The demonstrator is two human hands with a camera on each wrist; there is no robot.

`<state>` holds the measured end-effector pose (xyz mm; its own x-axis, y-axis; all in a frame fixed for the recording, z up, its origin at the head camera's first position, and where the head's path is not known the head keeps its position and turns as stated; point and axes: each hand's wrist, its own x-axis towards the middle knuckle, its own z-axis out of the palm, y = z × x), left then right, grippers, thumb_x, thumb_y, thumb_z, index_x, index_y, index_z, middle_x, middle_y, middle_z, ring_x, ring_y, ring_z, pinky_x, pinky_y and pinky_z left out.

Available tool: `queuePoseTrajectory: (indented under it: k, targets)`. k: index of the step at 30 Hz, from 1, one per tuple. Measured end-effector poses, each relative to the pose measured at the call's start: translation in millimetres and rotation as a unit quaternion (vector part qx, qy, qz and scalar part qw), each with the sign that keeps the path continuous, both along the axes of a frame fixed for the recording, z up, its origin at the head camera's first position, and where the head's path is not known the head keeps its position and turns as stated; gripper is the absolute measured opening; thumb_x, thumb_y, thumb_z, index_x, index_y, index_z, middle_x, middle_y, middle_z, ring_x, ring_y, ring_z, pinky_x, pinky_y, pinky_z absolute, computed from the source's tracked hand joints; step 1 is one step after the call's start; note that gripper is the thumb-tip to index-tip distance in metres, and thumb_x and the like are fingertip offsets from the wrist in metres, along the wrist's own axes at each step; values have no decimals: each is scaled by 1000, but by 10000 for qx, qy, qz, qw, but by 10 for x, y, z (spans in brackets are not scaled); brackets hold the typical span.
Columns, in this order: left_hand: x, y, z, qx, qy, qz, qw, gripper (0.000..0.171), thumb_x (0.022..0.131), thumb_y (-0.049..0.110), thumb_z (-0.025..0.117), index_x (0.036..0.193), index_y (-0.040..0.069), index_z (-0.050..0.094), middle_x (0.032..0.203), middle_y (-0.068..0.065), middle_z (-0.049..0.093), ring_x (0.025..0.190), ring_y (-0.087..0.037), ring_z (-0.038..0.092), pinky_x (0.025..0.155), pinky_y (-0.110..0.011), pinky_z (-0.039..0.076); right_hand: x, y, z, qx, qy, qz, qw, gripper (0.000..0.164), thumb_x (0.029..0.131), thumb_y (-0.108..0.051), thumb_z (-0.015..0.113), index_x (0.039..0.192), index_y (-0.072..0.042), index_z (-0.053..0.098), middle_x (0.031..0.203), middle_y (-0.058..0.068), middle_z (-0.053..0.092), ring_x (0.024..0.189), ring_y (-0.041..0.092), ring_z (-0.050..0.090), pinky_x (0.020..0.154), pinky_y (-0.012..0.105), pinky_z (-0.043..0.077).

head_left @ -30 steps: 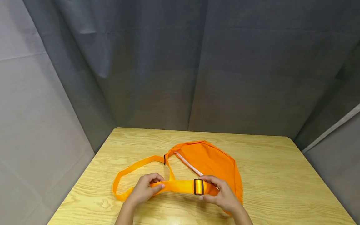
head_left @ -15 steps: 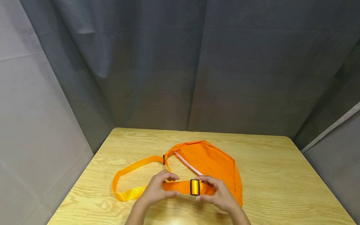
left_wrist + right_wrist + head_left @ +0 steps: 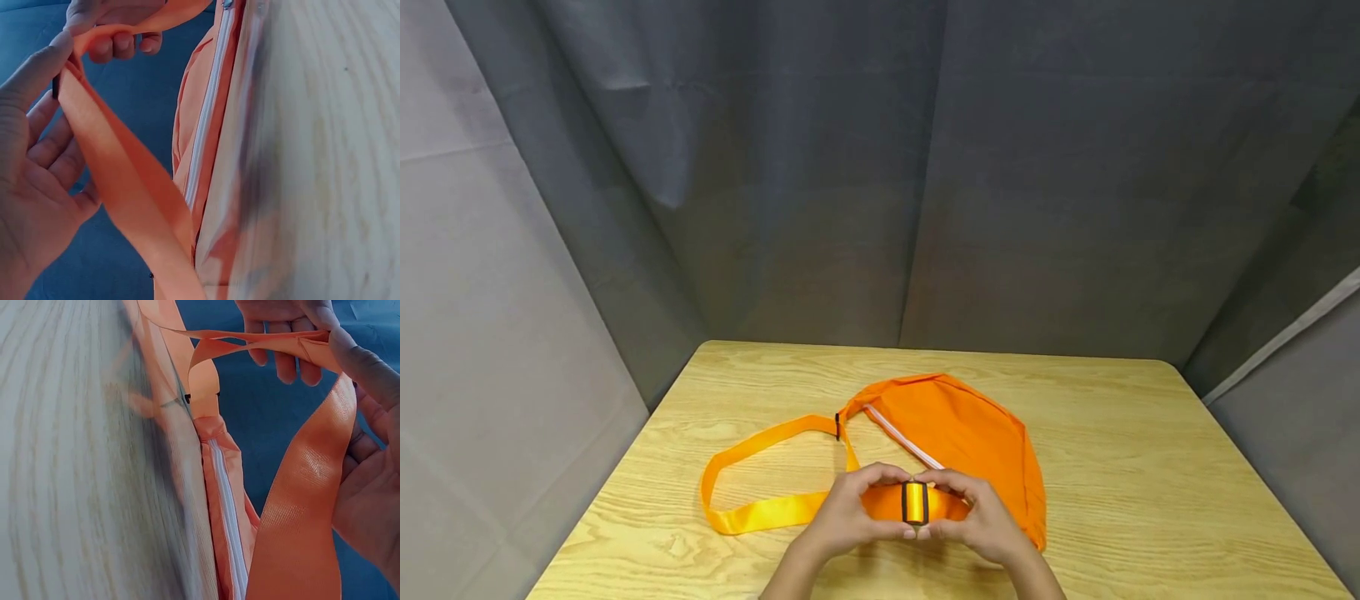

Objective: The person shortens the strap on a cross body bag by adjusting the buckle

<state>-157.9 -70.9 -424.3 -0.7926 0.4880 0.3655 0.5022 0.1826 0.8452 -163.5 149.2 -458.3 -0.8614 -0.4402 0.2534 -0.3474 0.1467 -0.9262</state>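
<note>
An orange bag (image 3: 966,425) with a white zipper (image 3: 898,433) lies on the table. Its orange strap (image 3: 767,514) loops out to the left. On the strap sits a black slide buckle (image 3: 915,502), which both hands hold at its top and bottom edges. My left hand (image 3: 853,517) has its thumb and fingertips at the buckle's left side. From the other side my right hand (image 3: 973,517) pinches it, thumb tips almost meeting below. In the left wrist view the strap (image 3: 125,162) slants down past the left palm; in the right wrist view the strap (image 3: 306,487) hangs beside the right hand.
A second black strap fitting (image 3: 838,427) joins strap and bag at the bag's left corner. The wood-grain table (image 3: 1150,467) carries the bag. Dark grey curtains (image 3: 805,183) stand behind it, with a pale panel (image 3: 512,333) on the left.
My left hand has slid right along the strap until it meets the buckle beside the right hand. The buckle has shifted slightly left; the bag has hardly moved.
</note>
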Motion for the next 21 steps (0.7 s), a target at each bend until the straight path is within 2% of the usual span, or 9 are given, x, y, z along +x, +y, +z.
queuePoseTrajectory:
  k: [5, 9, 11, 14, 17, 21]
  targets:
    - [-7, -6, 18, -10, -38, 76, 10000, 47, 65, 7, 85, 107, 4, 62, 105, -5, 65, 95, -16, 59, 83, -37, 48, -46, 66, 5, 96, 40, 251, 9996, 51, 76, -16, 77, 122, -7, 57, 107, 7, 63, 90, 20, 58, 78, 30, 47]
    - [-10, -24, 45, 31, -186, 183, 9997, 47, 64, 4, 84, 105, 4, 63, 104, -5, 65, 93, -17, 60, 83, -37, 48, -105, 244, 38, 267, -294, 323, 9987, 42, 87, -13, 66, 126, -2, 53, 97, 11, 62, 84, 21, 59, 72, 30, 48]
    - [-12, -31, 46, 51, -279, 203, 9994, 47, 64, 2, 84, 105, 4, 63, 104, -5, 65, 92, -17, 59, 83, -37, 48, -125, 332, 48, 377, -452, 293, 9978, 36, 90, -13, 62, 124, -3, 55, 96, 12, 62, 84, 21, 59, 69, 30, 49]
    - [-22, -35, 13, 48, -247, 198, 9995, 47, 64, 1, 84, 105, 4, 63, 103, -5, 65, 92, -17, 59, 83, -36, 47, -132, 405, 40, 584, -571, 273, 9963, 30, 89, -17, 63, 117, -6, 61, 100, 10, 61, 87, 21, 57, 72, 30, 48]
    - [-68, -37, -113, 52, -130, 216, 9997, 48, 63, 4, 85, 106, 5, 63, 104, -4, 65, 93, -17, 60, 83, -36, 48, -122, 410, 1, 677, -534, 266, 9959, 23, 89, -18, 64, 109, -7, 65, 97, 6, 63, 83, 18, 57, 70, 29, 48]
    - [-143, -46, -313, 75, 59, 167, 9998, 49, 64, 13, 86, 108, 10, 63, 105, 1, 65, 95, -15, 59, 82, -34, 48, -101, 383, -48, 668, -410, 54, 9969, 13, 90, -19, 62, 97, -9, 67, 87, 2, 64, 73, 13, 54, 61, 27, 47]
